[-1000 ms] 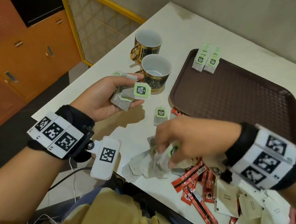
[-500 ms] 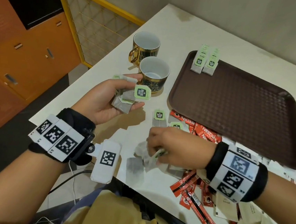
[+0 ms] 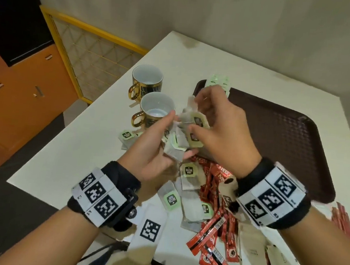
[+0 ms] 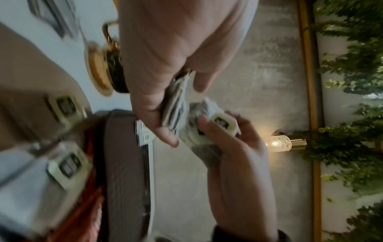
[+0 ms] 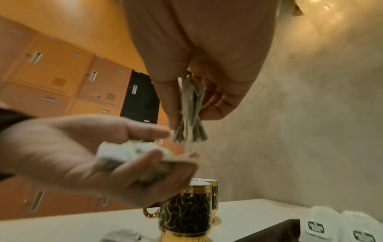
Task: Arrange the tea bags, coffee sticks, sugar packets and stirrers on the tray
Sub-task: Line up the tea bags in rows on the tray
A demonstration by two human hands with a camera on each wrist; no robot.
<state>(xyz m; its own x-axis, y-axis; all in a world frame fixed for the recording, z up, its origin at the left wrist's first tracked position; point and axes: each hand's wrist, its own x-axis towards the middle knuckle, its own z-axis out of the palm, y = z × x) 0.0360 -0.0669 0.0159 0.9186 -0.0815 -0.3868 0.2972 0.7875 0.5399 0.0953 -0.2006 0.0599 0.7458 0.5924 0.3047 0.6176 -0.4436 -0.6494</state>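
From the head camera, both hands are meeting in the air above the white table (image 3: pixel 95 146), in front of the two gold-and-black mugs (image 3: pixel 151 100). The left hand (image 3: pixel 157 150) is lying palm up with its fingers curling round a small stack of tea bags (image 3: pixel 173 148), and the right hand (image 3: pixel 221 134) is pinching another bunch of tea bags (image 3: pixel 194 121) between thumb and fingers, just touching the left hand's stack. The brown tray (image 3: pixel 286 138) is sitting on the far right of the table, with two rows of tea bags (image 3: pixel 219 85) standing in its far left corner. More loose tea bags (image 3: pixel 187 176) are lying on the table under the wrists, mixed with red coffee sticks (image 3: pixel 214 228) and beige sugar packets (image 3: pixel 252 255) toward the near right edge. In the left wrist view, the left hand (image 4: pixel 165 57) is gripping its bags (image 4: pixel 176 111) edge-on between thumb and fingers, while the right hand (image 4: pixel 234 144) is holding green-tagged bags (image 4: pixel 215 126) right beside them; the tray's rim (image 4: pixel 124 163) is showing below, blurred. In the right wrist view, the right hand (image 5: pixel 196 57) is squeezing a fan of bags (image 5: pixel 190 117) that is hanging down from its fingertips, and the left hand (image 5: pixel 87 150), blurred, is cupping its own bags (image 5: pixel 132 153) just beneath, above the mugs (image 5: pixel 186 212).
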